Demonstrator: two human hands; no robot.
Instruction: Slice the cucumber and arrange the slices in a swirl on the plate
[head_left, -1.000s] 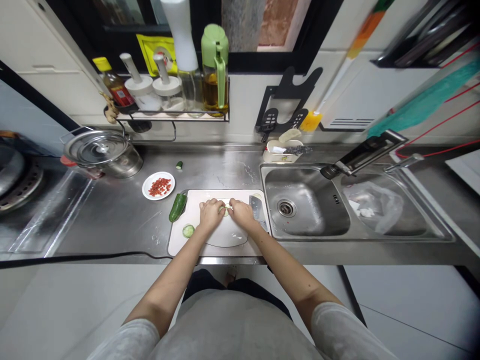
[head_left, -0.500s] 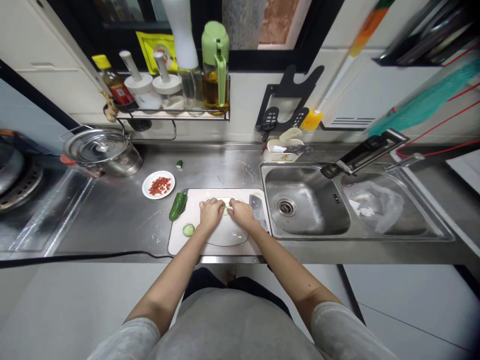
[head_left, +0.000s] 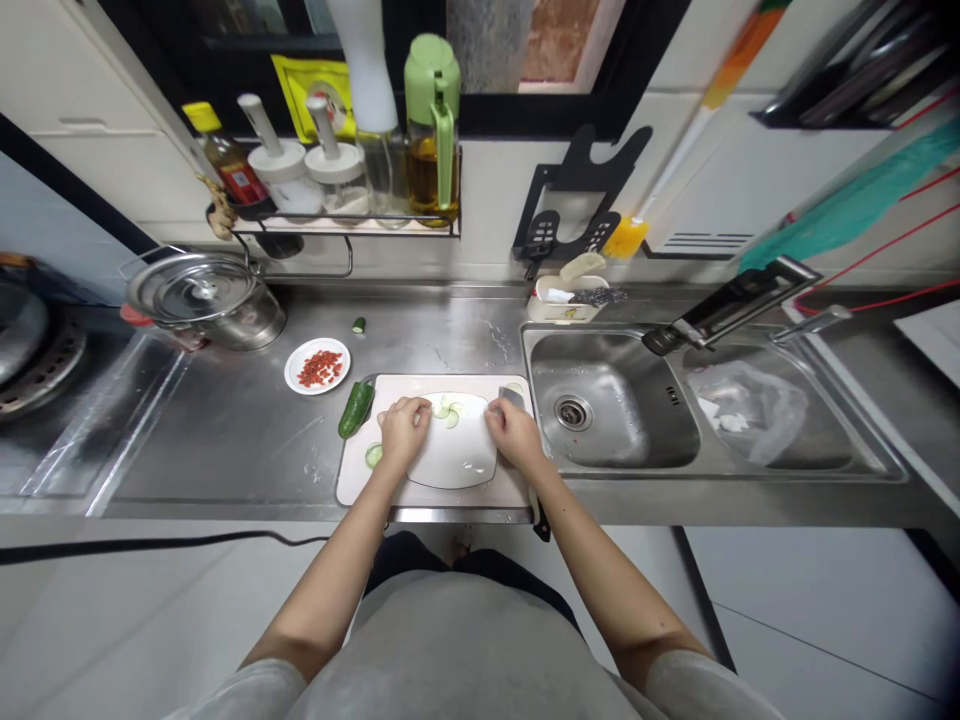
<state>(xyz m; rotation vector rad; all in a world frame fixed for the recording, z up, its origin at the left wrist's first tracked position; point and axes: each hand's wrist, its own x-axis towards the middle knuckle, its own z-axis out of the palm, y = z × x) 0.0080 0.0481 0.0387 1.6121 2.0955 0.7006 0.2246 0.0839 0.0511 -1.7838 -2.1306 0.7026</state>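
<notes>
A white plate (head_left: pixel 450 460) with a thin dark rim lies on the pale cutting board (head_left: pixel 358 490). Several thin cucumber slices (head_left: pixel 448 411) are fanned out near its far edge. My left hand (head_left: pixel 405 436) is closed at the plate's left edge, fingers curled together. At the right edge my right hand (head_left: pixel 514 430) is closed too, thumb and fingertips pressed together. What either hand pinches, if anything, is too small to make out. A knife (head_left: pixel 511 397) lies under my right hand and wrist, mostly hidden. Left of my left hand are a cut cucumber piece (head_left: pixel 373 456) and a longer cucumber (head_left: pixel 355 410).
A small plate of chopped red bits (head_left: pixel 318 367) and a cucumber end (head_left: pixel 359 326) are on the steel counter. A lidded pot (head_left: pixel 206 300) stands back left. The sink (head_left: pixel 611 400) is at right; a rack of bottles (head_left: pixel 345 230) hangs behind.
My hands have moved apart, from over the cucumber slices to the plate's two sides. The slices now show fully, while more of the knife blade is covered.
</notes>
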